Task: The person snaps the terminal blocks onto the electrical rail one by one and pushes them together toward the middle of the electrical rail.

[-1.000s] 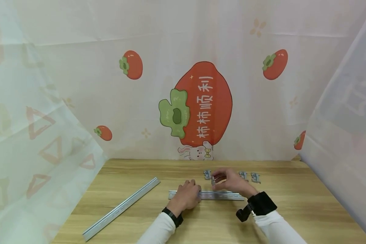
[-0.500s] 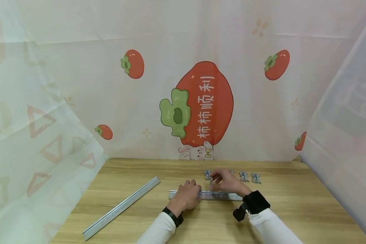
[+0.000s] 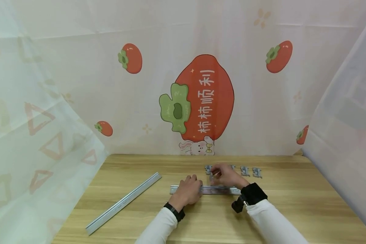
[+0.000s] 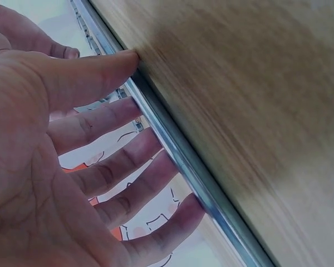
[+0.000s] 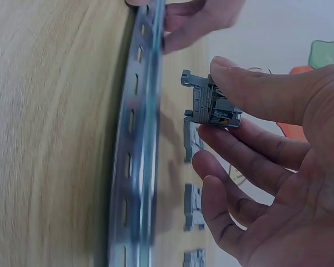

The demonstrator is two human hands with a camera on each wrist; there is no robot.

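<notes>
Grey block (image 5: 205, 104) pinched by the right hand (image 3: 227, 176); just left of it, the left hand (image 3: 189, 190) grips the slotted rail (image 3: 221, 190).

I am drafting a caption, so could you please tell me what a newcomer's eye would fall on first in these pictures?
Probably the big red fruit print, in the middle of the pale backdrop behind the wooden table. Below it, the left hand grips a slotted metal rail and the right hand pinches a small gray part close to that rail. A second metal rail lies slanted on the left of the table.
</notes>
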